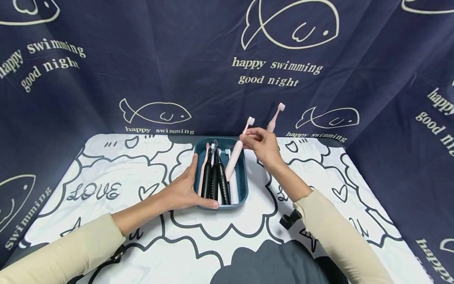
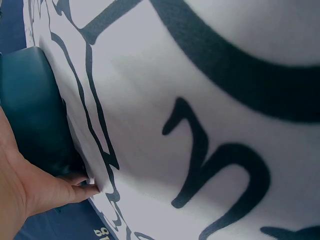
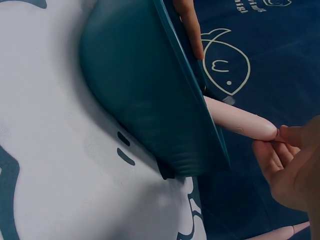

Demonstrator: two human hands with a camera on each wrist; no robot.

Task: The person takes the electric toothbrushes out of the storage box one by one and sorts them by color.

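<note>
A teal tray (image 1: 242, 179) sits mid-table and holds several electric toothbrushes, two black ones (image 1: 216, 179) among them. My left hand (image 1: 186, 187) grips its near left corner, thumb along the front wall and fingers up the left side. The wrist views show that same tray (image 2: 30, 110) (image 3: 145, 95). My right hand (image 1: 250, 139) pinches a pink toothbrush (image 1: 234, 153) at its neck, tilted, with its lower end inside the tray. The pinch also shows in the right wrist view, on the pink toothbrush (image 3: 240, 120). A second pink toothbrush (image 1: 276, 116) rises behind that hand; whether it is held is hidden.
A white tablecloth (image 1: 117, 185) with black cartoon drawings covers the table. Dark blue fabric (image 1: 198, 51) printed with fish hangs close behind the tray and along both sides. A black mount (image 1: 290, 218) sticks out at my right wrist.
</note>
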